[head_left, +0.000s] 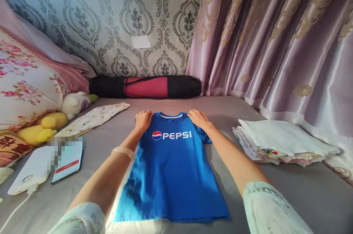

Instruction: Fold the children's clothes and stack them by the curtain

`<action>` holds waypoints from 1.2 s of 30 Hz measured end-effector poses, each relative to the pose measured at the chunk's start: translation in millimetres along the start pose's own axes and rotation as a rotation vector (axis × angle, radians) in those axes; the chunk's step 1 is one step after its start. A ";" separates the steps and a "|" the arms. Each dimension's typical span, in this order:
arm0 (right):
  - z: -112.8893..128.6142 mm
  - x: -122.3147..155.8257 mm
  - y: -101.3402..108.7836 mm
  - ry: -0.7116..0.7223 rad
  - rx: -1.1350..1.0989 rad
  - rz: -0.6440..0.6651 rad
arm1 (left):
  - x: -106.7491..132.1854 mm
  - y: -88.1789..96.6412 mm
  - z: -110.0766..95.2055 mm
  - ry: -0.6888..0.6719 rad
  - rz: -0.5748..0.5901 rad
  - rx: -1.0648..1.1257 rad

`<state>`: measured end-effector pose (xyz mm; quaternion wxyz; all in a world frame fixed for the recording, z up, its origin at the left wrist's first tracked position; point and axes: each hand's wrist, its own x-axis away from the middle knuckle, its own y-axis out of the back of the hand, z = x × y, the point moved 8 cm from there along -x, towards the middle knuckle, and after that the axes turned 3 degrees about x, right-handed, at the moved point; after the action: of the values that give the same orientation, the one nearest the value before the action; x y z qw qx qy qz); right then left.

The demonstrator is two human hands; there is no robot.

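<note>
A blue T-shirt (pixel 176 175) with a white PEPSI print lies front side up and spread out on the grey bed sheet, its collar at the far end and its hem nearest me. My left hand (pixel 143 120) is closed on the shirt's left shoulder, fingers curled over the fabric, and a pale bangle sits on that wrist. At the opposite shoulder, my right hand (pixel 198 118) grips the cloth beside the collar. The right-hand short sleeve shows under my wrist; the left-hand sleeve is mostly hidden by my hand and forearm.
Right of the shirt lies a stack of folded clothes (pixel 286 140). On the left are a patterned cloth (pixel 93 118), a phone (pixel 68 162), a white power bank (pixel 31 171) with a cable, and plush toys (pixel 41 127). A black and red rolled bag (pixel 146 87) lies against the wall.
</note>
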<state>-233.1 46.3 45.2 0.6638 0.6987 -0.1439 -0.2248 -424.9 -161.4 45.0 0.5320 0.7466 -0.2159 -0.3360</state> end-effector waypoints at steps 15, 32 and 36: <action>-5.6 -70.7 -36.3 0.044 0.025 0.027 | -57.5 -25.2 8.5 -0.098 -0.129 -0.184; 2.0 -116.1 -62.3 -0.011 -0.256 0.156 | -97.6 -72.4 8.5 -0.038 0.288 0.099; 7.6 -113.0 -63.3 -0.036 -0.275 0.061 | -96.1 -72.4 5.2 -0.027 0.189 0.090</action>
<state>-340.0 101.0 -3.8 0.7572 0.5922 -0.1447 -0.2345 -496.7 -74.8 2.1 0.5242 0.7415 -0.3076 -0.2841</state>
